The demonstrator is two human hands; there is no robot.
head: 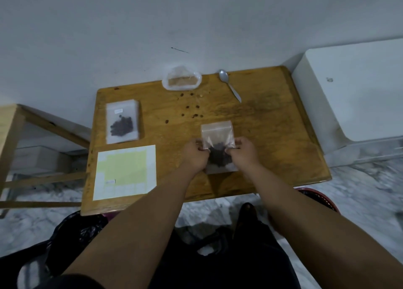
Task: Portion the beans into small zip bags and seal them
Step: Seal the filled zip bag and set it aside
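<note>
A wooden table sits by a white wall. Nearest lies a sheet of labels. Next, the left hand and right hand each pinch 1 side of a small zip bag, fingers curled, with dark beans heaped between them (I can't tell if its far end is sealed). I think sealing comes next: fingers must reach that end and press the strip. Farther off are 1 filled bag, spilled beans and a spoon.
</note>
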